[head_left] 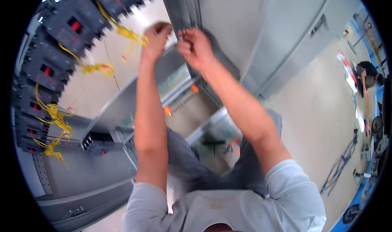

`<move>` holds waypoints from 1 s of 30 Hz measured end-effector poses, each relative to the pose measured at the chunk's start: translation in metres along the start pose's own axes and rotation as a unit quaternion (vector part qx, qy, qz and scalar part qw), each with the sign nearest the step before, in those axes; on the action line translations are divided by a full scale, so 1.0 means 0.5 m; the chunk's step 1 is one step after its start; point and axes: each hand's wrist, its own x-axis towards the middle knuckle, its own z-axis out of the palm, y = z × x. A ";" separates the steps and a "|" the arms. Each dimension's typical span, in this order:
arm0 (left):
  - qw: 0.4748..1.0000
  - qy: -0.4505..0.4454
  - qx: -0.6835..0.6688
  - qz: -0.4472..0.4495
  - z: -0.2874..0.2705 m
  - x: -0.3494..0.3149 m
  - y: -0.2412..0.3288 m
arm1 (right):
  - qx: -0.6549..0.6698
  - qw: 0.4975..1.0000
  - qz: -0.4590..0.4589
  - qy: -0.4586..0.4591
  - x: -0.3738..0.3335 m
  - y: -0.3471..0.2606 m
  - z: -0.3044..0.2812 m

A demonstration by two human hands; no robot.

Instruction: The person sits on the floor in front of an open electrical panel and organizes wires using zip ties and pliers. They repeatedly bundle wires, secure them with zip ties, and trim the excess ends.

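1. Our left hand [156, 40] is raised with its fingers bent inward; motion blur keeps us from telling whether it grips anything.
2. Our right hand [198, 48], at its 3 o'clock, has thumb and fingers drawn together as if pinching something small, but we cannot tell what, or whether anything is there.
3. Just beyond the fingertips, toward 12 o'clock, stands the grey metal upright [178, 7], the part our hands work nearest to; contact is unclear.
4. Close by at 9 o'clock of our left hand hangs a tied yellow wire bundle [132, 35], apart from the fingers.
5. We judge the step to be fine two-handed fingertip work on a small part. The next move seems to call for lining both fingertips up steadily, clear of the loose wires.
6. Farther toward 9 o'clock, a curving row of dark circuit breakers [67, 25] with red toggles carries more such wires.
7. At 6 o'clock, below our hands, is a metal frame with an orange cap [194, 88].
8. At 3 o'clock is a grey cabinet door [286, 40] with a handle [318, 26]; well beyond it, a co-worker [368, 77] bends low.
9. Toward 4 o'clock, cables [339, 163] lie on the floor.
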 end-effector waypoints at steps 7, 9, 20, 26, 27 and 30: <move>0.989 0.024 0.101 0.108 -0.006 -0.182 0.123 | -0.232 0.920 0.239 -0.208 -0.225 -0.071 -0.097; 0.985 -0.001 0.140 0.103 0.010 -0.267 0.111 | -0.422 0.828 0.314 -0.195 -0.307 -0.022 -0.145; 0.967 -0.077 0.179 0.162 0.003 -0.393 0.120 | -0.834 0.415 0.345 0.117 -0.750 0.300 -0.809; 0.954 -0.155 0.237 0.098 -0.039 -0.427 0.092 | -0.832 0.436 0.311 0.144 -0.755 0.370 -0.836; 0.953 -0.159 0.239 0.094 -0.035 -0.428 0.084 | -0.846 0.414 0.311 0.125 -0.755 0.384 -0.837; 0.953 -0.156 0.243 0.088 -0.034 -0.415 0.087 | -0.868 0.352 0.326 0.126 -0.758 0.404 -0.847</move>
